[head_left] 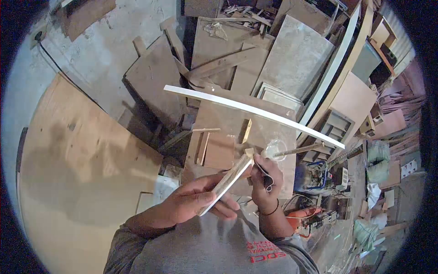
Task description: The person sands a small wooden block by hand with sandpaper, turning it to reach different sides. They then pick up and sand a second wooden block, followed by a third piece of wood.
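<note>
My left hand (195, 197) is closed around the near end of a short wooden strip (233, 177) with a white edge, which slants up and away from my chest. My right hand (270, 176) is at the strip's far end, its fingers closed on a folded dark sheet (264, 177) with a curled edge that looks like sandpaper. The fingertips of that hand are partly hidden behind the strip. Beyond my hands on the worktable (278, 125) lie a small wooden block (246, 131), a reddish-brown board (220, 151) and a narrow wooden piece (202, 148).
A long white strip (251, 108) crosses the worktable. Right of my hands is a round tub (275, 148) of whitish stuff with a stick (299, 150) across it. A large plywood sheet (82, 182) stands left. Dusty boards (296, 55) lean behind. An orange machine (303, 218) sits lower right.
</note>
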`<state>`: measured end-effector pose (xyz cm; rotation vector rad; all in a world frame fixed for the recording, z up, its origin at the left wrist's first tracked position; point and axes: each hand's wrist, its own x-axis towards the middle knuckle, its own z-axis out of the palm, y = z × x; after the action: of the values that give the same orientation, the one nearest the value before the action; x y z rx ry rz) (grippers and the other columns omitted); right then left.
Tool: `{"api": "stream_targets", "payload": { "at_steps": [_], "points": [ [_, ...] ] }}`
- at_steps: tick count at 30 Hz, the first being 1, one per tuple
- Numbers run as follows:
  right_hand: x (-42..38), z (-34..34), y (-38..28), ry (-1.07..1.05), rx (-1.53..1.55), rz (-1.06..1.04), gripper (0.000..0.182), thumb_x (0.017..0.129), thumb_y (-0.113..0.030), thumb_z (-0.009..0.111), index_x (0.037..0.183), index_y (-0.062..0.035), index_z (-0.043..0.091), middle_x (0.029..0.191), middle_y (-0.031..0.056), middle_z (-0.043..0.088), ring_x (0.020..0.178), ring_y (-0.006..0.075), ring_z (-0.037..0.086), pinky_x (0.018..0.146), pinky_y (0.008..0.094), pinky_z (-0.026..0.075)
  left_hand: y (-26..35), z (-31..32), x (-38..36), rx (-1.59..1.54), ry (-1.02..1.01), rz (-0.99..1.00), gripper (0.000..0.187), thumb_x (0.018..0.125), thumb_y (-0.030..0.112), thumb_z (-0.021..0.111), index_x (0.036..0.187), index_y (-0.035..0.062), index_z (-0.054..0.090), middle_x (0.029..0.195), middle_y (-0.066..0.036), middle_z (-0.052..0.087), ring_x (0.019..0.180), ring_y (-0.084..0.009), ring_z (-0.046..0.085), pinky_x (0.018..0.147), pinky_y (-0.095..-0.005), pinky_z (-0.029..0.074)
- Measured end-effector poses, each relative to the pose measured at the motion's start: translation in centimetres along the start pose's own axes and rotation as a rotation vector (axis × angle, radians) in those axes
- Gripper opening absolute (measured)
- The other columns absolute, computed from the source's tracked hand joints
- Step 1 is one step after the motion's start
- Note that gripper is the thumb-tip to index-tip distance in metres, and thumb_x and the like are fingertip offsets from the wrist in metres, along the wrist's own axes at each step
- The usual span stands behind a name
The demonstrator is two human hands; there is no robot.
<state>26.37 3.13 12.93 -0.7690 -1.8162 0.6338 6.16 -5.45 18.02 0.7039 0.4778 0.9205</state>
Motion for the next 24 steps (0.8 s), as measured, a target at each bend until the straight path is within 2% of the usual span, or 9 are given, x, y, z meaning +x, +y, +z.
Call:
{"api": "stream_targets", "payload": {
  "at_steps": [3,6,7,8,14,17,20,23,24],
  "points": [
    [-1.0,0.2,0.2,0.038,0.074,0.013,0.028,0.081,-0.008,0.061,0.109,0.0002,0.061,0.071,0.0039,0.052,0.062,0.0118,0.046,0.058,0.0249,0.038,-0.7,-0.6,0.2,-0.086,-0.026,0.052,0.055,0.092,0.026,0.046,0.136,0.0019,0.022,0.112,-0.024,0.055,0.1,-0.0331,0.06,0.089,-0.0426,0.048],
    [-2.1,-0.3,0.2,0.015,0.119,0.085,0.029,0.081,-0.009,0.061,0.109,-0.0001,0.061,0.07,0.0033,0.051,0.061,0.0113,0.046,0.055,0.0246,0.038,-1.1,-1.0,0.3,-0.231,-0.064,0.061,0.047,0.093,0.024,0.047,0.131,0.0067,0.025,0.118,-0.027,0.052,0.104,-0.0363,0.058,0.089,-0.0458,0.048],
    [-2.1,-0.7,-0.4,0.004,0.048,0.099,0.029,0.076,-0.003,0.061,0.105,-0.0021,0.061,0.071,0.0103,0.057,0.06,0.0206,0.054,0.055,0.0293,0.041,-0.9,-1.0,0.3,-0.278,-0.065,0.032,0.046,0.093,0.024,0.048,0.129,0.0084,0.025,0.12,-0.028,0.05,0.105,-0.0371,0.057,0.089,-0.0468,0.048],
    [-2.2,-0.8,-0.5,0.008,0.049,0.095,0.028,0.077,-0.003,0.061,0.105,-0.0024,0.062,0.071,0.0103,0.057,0.06,0.0207,0.054,0.055,0.0293,0.041,-0.7,-0.9,0.3,-0.327,-0.068,0.001,0.044,0.093,0.024,0.049,0.128,0.0102,0.025,0.122,-0.029,0.049,0.106,-0.0379,0.056,0.088,-0.0478,0.048],
    [-2.6,-1.2,-1.1,0.018,0.053,0.135,0.027,0.076,-0.003,0.062,0.103,-0.0027,0.062,0.068,0.0092,0.055,0.058,0.0201,0.053,0.053,0.0295,0.041,-0.6,-0.4,0.5,-0.416,-0.108,-0.031,0.05,0.092,0.03,0.05,0.131,0.0134,0.022,0.125,-0.028,0.047,0.111,-0.0392,0.053,0.089,-0.048,0.048],
    [-2.4,-1.3,-1.7,0.013,0.052,0.12,0.028,0.076,-0.001,0.061,0.104,-0.0038,0.062,0.067,0.0083,0.054,0.057,0.0197,0.052,0.053,0.0292,0.04,-0.2,0.6,0.4,-0.35,0.009,-0.025,0.061,0.09,0.031,0.053,0.139,0.0157,0.02,0.12,-0.033,0.049,0.104,-0.0441,0.056,0.09,-0.0552,0.045],
    [-2.6,-1.3,-1.9,0.032,0.122,0.114,0.032,0.075,0.001,0.059,0.106,-0.0056,0.061,0.067,0.0081,0.054,0.056,0.0192,0.052,0.053,0.0289,0.04,-0.4,0.5,0.3,-0.358,-0.086,0.055,0.049,0.091,0.024,0.053,0.13,0.0101,0.026,0.123,-0.027,0.049,0.109,-0.037,0.055,0.092,-0.0458,0.046],
    [-2.8,-1.7,-2.2,0.018,0.091,0.09,0.036,0.074,0.003,0.058,0.109,-0.0072,0.059,0.068,0.0081,0.055,0.056,0.0194,0.053,0.053,0.0281,0.041,-0.8,-0.4,0.2,-0.298,-0.105,0.03,0.048,0.09,0.02,0.054,0.128,0.0082,0.028,0.112,-0.024,0.057,0.098,-0.0316,0.062,0.083,-0.0418,0.051],
    [-2.9,-1.8,-2.2,0.016,0.092,0.077,0.037,0.074,0.004,0.058,0.109,-0.0075,0.059,0.068,0.0082,0.055,0.056,0.0201,0.053,0.053,0.0284,0.041,-0.4,-0.4,0.0,-0.175,-0.068,0.005,0.048,0.09,0.02,0.055,0.128,0.0076,0.028,0.106,-0.022,0.058,0.091,-0.0281,0.063,0.077,-0.0385,0.051]
  ]
}}
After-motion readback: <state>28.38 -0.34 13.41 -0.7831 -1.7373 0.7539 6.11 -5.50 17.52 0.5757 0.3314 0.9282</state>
